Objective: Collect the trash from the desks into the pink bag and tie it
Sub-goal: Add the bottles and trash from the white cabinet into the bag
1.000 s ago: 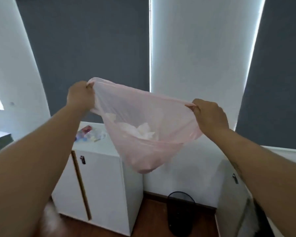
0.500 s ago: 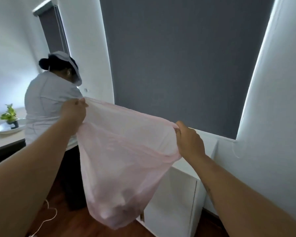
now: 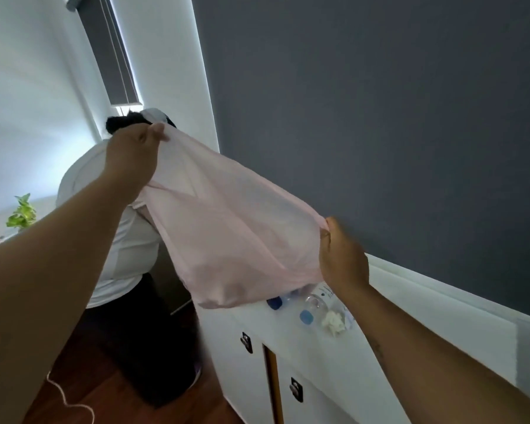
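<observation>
Grips of left hand and right hand pinch pink bag mouth, stretched slanting down-right.

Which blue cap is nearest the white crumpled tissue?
The right blue cap, just beside the tissue; the other cap sits farther left, at the pink bag edge.

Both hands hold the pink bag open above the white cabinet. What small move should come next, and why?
Probably let the right hand release the rim and reach down for the clear bottle, while the left hand holds the pink bag up. The bottle and a crumpled tissue lie on the white cabinet just below the bag, not yet collected.
</observation>
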### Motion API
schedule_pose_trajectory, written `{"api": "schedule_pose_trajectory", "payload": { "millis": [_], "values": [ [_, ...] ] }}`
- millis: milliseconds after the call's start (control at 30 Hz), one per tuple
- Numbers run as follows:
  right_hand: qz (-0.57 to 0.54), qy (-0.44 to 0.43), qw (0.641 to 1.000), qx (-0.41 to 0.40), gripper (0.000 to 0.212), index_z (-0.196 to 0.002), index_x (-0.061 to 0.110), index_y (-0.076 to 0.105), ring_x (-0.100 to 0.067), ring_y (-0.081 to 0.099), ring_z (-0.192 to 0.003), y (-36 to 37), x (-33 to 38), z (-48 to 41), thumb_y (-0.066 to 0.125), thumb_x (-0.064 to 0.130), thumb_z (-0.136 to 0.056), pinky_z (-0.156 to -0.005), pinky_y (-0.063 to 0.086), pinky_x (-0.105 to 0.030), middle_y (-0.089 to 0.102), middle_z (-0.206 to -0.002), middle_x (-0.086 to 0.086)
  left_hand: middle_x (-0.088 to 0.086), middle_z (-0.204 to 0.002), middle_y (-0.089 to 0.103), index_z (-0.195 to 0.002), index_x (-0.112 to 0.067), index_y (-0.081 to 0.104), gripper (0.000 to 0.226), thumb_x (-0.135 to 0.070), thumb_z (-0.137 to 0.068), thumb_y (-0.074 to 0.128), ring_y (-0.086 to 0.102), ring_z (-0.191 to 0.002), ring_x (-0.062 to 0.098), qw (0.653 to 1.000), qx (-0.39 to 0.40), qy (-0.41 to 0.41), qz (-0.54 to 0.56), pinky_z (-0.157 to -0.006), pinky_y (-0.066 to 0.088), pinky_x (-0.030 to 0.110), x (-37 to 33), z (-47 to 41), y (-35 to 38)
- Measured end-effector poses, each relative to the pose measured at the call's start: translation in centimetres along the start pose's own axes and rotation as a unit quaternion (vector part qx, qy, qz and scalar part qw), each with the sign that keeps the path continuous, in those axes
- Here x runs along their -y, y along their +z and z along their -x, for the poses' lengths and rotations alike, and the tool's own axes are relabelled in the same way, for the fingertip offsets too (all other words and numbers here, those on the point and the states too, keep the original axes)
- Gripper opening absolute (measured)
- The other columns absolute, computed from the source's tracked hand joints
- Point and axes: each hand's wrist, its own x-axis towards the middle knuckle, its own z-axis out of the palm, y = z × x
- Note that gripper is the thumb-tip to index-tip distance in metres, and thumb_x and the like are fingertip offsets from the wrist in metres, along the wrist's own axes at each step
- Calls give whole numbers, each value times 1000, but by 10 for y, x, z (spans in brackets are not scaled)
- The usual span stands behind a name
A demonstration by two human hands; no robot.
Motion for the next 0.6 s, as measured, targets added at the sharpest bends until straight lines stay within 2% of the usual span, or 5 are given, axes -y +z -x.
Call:
{"api": "schedule_pose_trajectory", "payload": {
  "millis": [100,233,400,500,600],
  "values": [
    [28,39,998,31,32,-122,17,51,-25,66,-88,35,-19,-5,33,35,-102,-73,51,-31,69,-103,-3,2,-92,59,-103,-15,72,40,-44,-100,44,49,-75,13,999,36,41,-4,-73,34,25,17,-21,43],
    [34,46,994,96,56,-121,21,51,-17,66,-92,73,-41,8,21,56,-88,-79,53,-25,66,-104,4,-3,-64,53,-101,-18,73,39,-46,-99,47,45,-57,9,994,84,70,-2,-54,34,12,41,-42,91],
    [-8,127,990,61,83,-132,27,51,-16,53,-108,95,-79,37,13,82,-82,-93,49,-35,59,-122,2,-6,-78,61,-105,-18,73,42,-49,-99,45,54,-72,11,977,171,118,45,-72,38,26,54,-54,135],
    [53,223,973,-15,92,-137,28,49,-24,47,-123,100,-100,53,1,82,-80,-102,41,-43,54,-137,-5,6,-91,65,-100,-13,73,46,-48,-99,43,58,-89,28,968,201,146,45,-76,39,30,62,-54,160],
    [157,287,945,18,92,-147,35,33,-32,28,-141,102,-113,66,5,86,-75,-113,29,-49,35,-153,-7,21,-90,65,-96,-1,66,52,-47,-100,42,58,-89,37,959,223,177,22,-78,44,37,73,-51,178]
  ]
}}
